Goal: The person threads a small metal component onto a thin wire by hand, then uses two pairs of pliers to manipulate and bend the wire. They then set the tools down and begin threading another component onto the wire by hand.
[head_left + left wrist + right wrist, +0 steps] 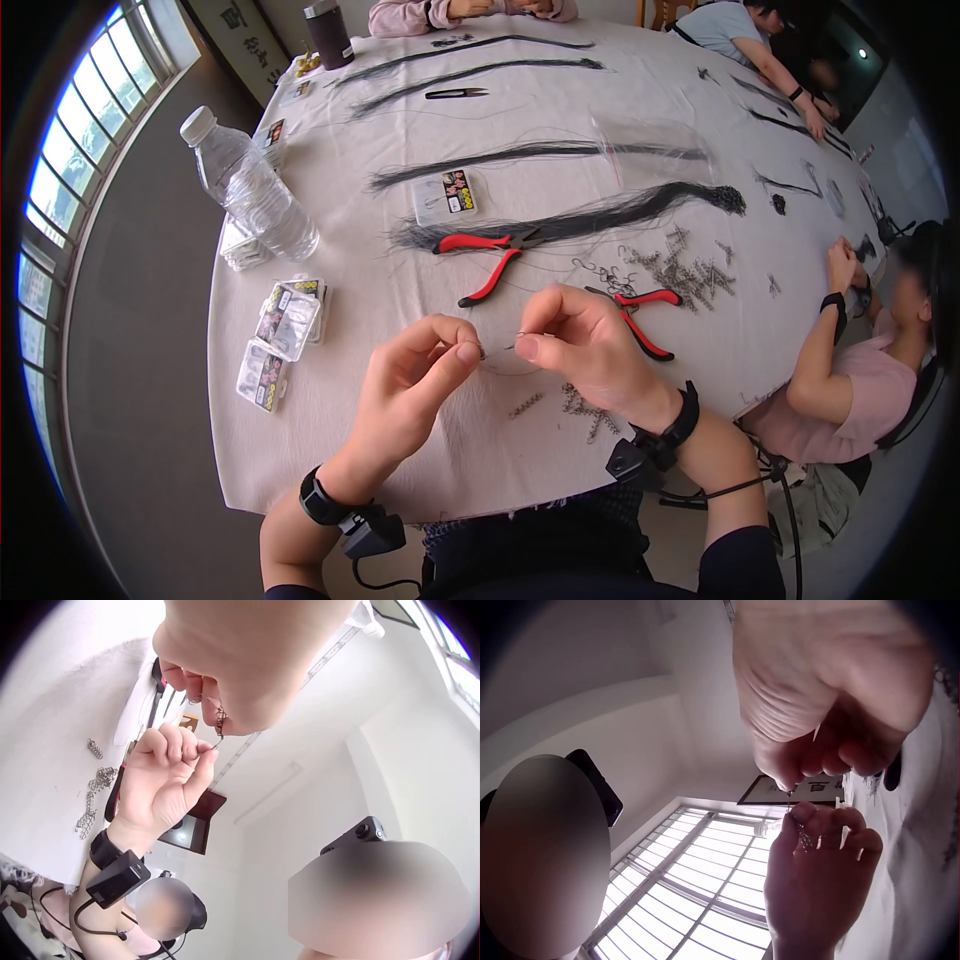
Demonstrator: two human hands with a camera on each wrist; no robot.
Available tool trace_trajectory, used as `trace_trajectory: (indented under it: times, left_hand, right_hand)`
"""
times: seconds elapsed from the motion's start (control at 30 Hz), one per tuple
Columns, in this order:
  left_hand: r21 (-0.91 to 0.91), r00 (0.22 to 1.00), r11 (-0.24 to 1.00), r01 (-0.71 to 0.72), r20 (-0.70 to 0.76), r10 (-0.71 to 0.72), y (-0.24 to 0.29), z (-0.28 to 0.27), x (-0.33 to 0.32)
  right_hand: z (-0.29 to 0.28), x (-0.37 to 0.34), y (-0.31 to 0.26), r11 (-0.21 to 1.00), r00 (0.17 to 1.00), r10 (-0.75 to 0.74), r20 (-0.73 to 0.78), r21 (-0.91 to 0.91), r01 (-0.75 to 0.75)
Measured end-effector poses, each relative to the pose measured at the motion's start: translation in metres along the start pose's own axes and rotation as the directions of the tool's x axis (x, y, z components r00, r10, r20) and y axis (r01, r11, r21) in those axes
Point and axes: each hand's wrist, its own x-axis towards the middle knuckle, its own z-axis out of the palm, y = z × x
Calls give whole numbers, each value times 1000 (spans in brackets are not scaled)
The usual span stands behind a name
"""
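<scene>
Both hands are raised over the near part of the table, fingertips close together. The left hand (410, 395) pinches a small metal coil (222, 718), partly hidden by its fingers; in the right wrist view the coil (805, 838) shows against that hand's fingers. Between thumb and forefinger the right hand (590, 355) pinches the end of a thin dark metal piece (218, 742), which reaches the coil in the left wrist view. Whether the two are joined, I cannot tell. Loose coils (588, 412) lie on the cloth below the right hand.
Red-handled pliers (490, 262) and a second pair (650, 322) lie beyond the hands, near a pile of metal coils (690, 270). Dark strand bundles (640, 212) cross the table (300, 450). Left are a bottle (255, 190) and plastic boxes (285, 325). Other people sit around the table.
</scene>
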Motion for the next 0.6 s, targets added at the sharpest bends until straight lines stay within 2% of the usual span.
trace_trajectory:
  times: [0.03, 0.1, 0.13, 0.2, 0.27, 0.33, 0.37, 0.43, 0.5, 0.6]
  left_hand:
    - [-30, 1000, 1000, 9, 3, -9, -1, -1, 0]
    - [-40, 1000, 999, 14, -6, -15, -1, -1, 0]
    - [-50, 1000, 999, 20, -14, -21, -1, -1, 0]
    - [-24, 999, 1000, 12, -29, -13, 2, 1, -1]
    - [2, 999, 1000, 6, -45, -6, 2, 3, -1]
    - [132, 991, 987, -93, -82, 104, -3, 4, -1]
    - [132, 991, 987, -93, -82, 104, -6, 3, -1]
    - [383, 952, 891, -245, -78, 295, -10, 3, 0]
    - [419, 940, 867, -270, -79, 331, -9, 4, 1]
    - [472, 921, 829, -301, -81, 381, -7, 7, 2]
  right_hand:
    - [1, 0, 0, 1000, 1000, 0, 2, -1, 0]
    - [2, -1, 0, 955, 987, -148, 67, -248, 160]
    - [3, -2, 1, 955, 987, -147, 68, -249, 160]
    - [8, -1, 4, 898, 943, -303, 140, -289, 331]
    - [9, -1, 5, 897, 939, -307, 157, -282, 340]
    - [10, -1, 6, 895, 934, -311, 173, -276, 350]
    - [10, -2, 6, 909, 943, -298, 150, -257, 328]
    - [11, -3, 6, 921, 950, -284, 127, -238, 308]
    - [10, -4, 4, 946, 968, -228, 107, -213, 246]
    - [11, -4, 3, 952, 973, -218, 80, -204, 230]
